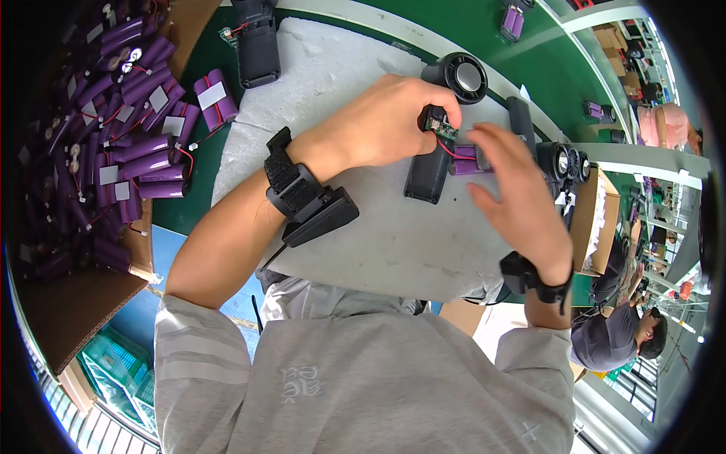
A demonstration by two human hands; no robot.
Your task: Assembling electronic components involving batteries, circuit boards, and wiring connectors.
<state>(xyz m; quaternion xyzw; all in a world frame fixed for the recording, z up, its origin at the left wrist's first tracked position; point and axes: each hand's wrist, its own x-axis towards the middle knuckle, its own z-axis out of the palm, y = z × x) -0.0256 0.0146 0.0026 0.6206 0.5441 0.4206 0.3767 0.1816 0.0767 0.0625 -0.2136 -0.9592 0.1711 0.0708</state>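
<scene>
My left hand (389,121) is closed around the top end of a black plastic housing (428,178) above the pale foam pad (340,242). A small green circuit board (442,129) shows at that end, between thumb and forefinger. Red wire runs from the board toward a purple battery pack (463,162), which lies right of the housing. Just right of the pack is my right hand (522,197), its fingers apart and slightly blurred, with nothing seen in it. A round black fan-like part (456,77) sits just beyond my left hand.
At left, a cardboard box (98,318) holds many purple battery packs (151,163); a single pack (215,98) lies beside it. Another black housing (257,49) with a board is at the back. Round black parts (563,163) and an open carton (597,219) stand at right. A person (616,340) sits farther right.
</scene>
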